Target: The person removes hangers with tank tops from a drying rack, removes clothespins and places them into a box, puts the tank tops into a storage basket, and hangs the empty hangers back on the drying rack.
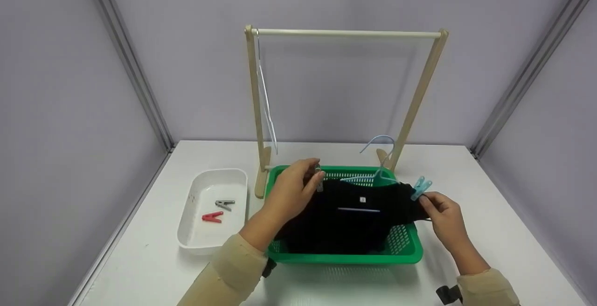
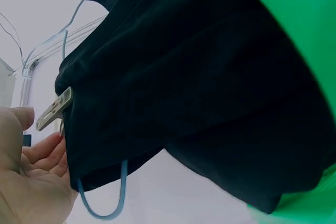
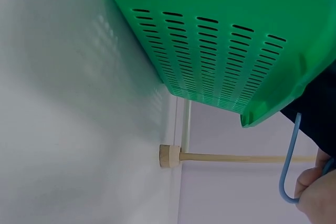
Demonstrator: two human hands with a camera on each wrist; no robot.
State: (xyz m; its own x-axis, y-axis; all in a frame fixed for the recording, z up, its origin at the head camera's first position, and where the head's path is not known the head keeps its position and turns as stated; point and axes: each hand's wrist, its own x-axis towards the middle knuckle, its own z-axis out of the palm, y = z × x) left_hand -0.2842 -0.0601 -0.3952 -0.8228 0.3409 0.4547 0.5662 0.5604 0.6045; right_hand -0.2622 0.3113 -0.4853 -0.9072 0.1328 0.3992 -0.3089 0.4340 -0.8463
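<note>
Beige sleeves (image 1: 235,268) nearest, left hand (image 1: 293,190) relaxed beside pale clothespin (image 2: 55,109), black cloth garment (image 1: 340,229) between, right hand (image 1: 447,217) pinching its edge

We see a smooth, rectangular white table (image 1: 489,194) with a slight sheen, and a flat, pale lilac-grey back wall (image 1: 196,63) rising behind it. To the table's left stands a plain grey-lilac side wall (image 1: 56,133); to its right, a similar pale side panel (image 1: 550,156). Straight grey metal posts (image 1: 133,63) (we notice lengthwise grooves) mark the table's far corners. Soft light leaves blurred shadows on the tabletop.
</note>
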